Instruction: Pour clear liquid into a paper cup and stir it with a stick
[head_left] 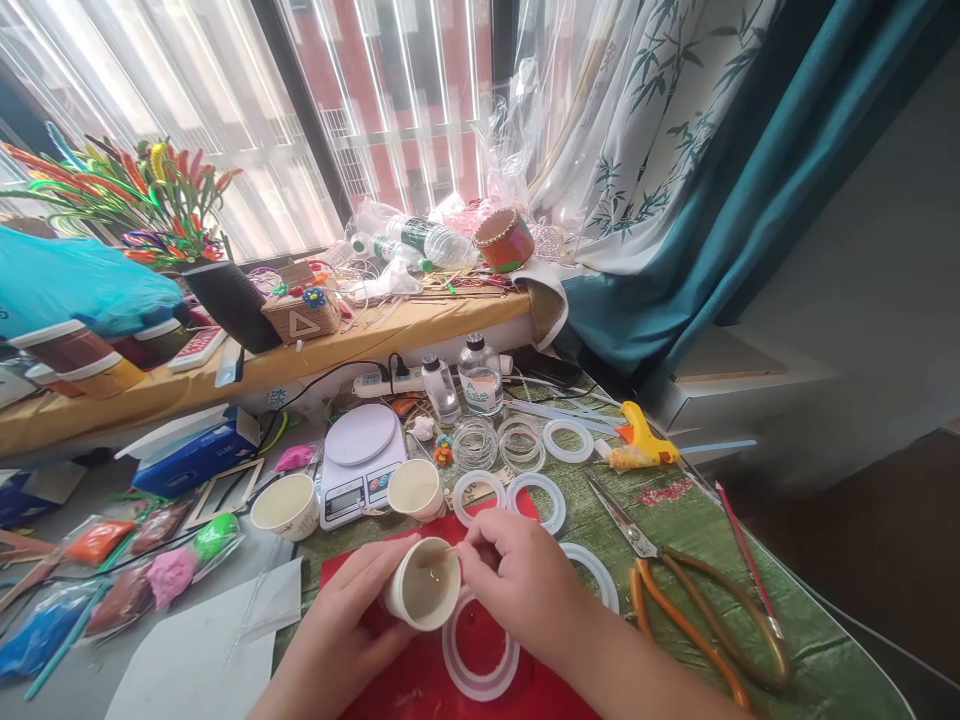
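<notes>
My left hand point(360, 620) is wrapped round a paper cup point(425, 590), tilted so that its inside shows, with a little clear liquid in it. My right hand point(517, 570) pinches a thin wooden stick point(448, 550) whose end reaches into the cup. Below the hands a white ring mould point(480, 690) lies on a red sheet point(420, 680). More ring moulds, such as one at the right point(609, 580), lie around the right hand. Two other paper cups point(285, 508) stand beyond the left hand, near a white scale point(361, 438).
Scissors point(660, 555), a yellow glue gun point(637, 440) and a red pencil point(746, 560) lie at the right. Two clear bottles point(481, 385) stand behind. Bagged coloured clay point(171, 578) and a blue box point(199, 455) are at the left.
</notes>
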